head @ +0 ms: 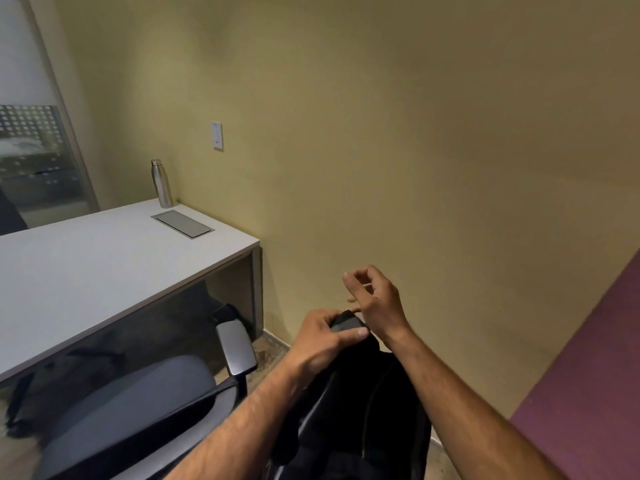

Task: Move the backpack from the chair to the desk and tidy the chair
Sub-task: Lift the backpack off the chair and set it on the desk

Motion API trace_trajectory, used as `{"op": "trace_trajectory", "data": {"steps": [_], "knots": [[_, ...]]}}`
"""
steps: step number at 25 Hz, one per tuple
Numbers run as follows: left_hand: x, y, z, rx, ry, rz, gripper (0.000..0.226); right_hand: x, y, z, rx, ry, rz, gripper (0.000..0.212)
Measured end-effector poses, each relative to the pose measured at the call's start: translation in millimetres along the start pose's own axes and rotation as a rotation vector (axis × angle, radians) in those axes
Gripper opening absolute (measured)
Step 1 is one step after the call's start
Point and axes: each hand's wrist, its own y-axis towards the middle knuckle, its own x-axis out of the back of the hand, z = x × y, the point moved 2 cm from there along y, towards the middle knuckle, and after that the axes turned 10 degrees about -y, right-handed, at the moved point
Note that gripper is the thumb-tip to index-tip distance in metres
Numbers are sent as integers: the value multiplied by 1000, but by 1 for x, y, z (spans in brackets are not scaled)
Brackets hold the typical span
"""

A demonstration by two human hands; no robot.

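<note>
A black backpack (360,410) hangs lifted in front of me, to the right of the grey office chair (145,407). My left hand (325,337) is closed around the backpack's top handle (346,322). Just above and to the right, my right hand (374,299) hovers beside the handle with its fingers spread and nothing in them. The white desk (104,268) stands to the left, beyond the chair. The lower part of the backpack runs out of the frame.
A steel water bottle (161,183) stands at the desk's far corner by the yellow wall, next to a grey cable hatch (182,223). The chair's armrest (237,346) sits close to the desk's right end. A purple panel (588,393) is at the right.
</note>
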Motion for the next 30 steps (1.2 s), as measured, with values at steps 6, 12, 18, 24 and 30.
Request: {"op": "trace_trajectory", "data": {"steps": [6,12,18,24,30], "knots": [[-9,-6,-4,-27,-214,-69,32,56,-29,-103,-250,52,16,87],[-32,6,-23,-97,-326,-172,22,75,-71,-176,-423,393,148,122],[-35,33,-35,-160,-377,-128,27,65,-74,-193,-434,305,93,96],[4,73,-45,-194,-416,-101,23,34,-29,-170,-521,433,-8,61],[117,110,-48,-31,-477,137,41,-12,38,-136,-405,548,-103,53]]}}
